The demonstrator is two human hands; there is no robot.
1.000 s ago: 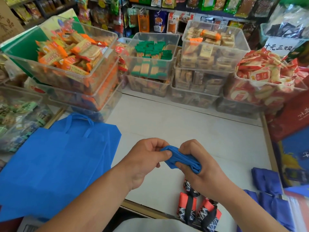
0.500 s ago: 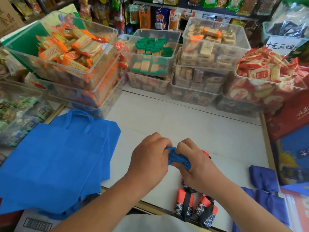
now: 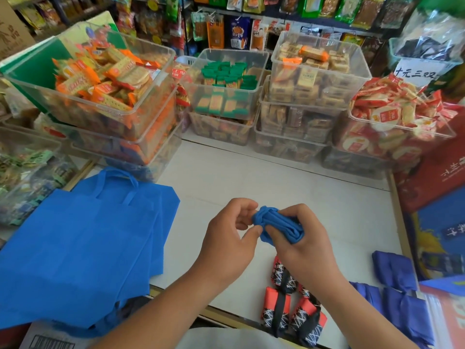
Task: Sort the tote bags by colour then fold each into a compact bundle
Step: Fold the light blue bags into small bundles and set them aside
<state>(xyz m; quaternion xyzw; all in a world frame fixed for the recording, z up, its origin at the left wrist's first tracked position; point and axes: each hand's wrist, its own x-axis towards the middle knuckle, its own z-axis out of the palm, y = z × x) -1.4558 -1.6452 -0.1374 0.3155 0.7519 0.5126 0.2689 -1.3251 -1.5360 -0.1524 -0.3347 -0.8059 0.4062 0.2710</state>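
Note:
A bright blue tote bag rolled into a tight bundle [image 3: 279, 225] is held above the white counter [image 3: 264, 182]. My right hand [image 3: 299, 250] grips the bundle from below and behind. My left hand [image 3: 231, 238] pinches its left end with thumb and fingers. A stack of flat bright blue tote bags [image 3: 83, 248] lies at the left, handles pointing away from me. Red and black patterned folded bundles [image 3: 289, 308] lie under my right wrist. Dark blue folded bundles [image 3: 395, 293] lie at the lower right.
Clear plastic bins of wrapped snacks [image 3: 105, 91] stand stacked along the back and left of the counter. A red box [image 3: 437, 172] and printed packs stand at the right edge. Shelves of hanging packets [image 3: 239, 31] fill the background.
The bundle has been turned and lifted a little, so more of its rolled blue folds show. My left hand has opened slightly and now pinches only the bundle's end.

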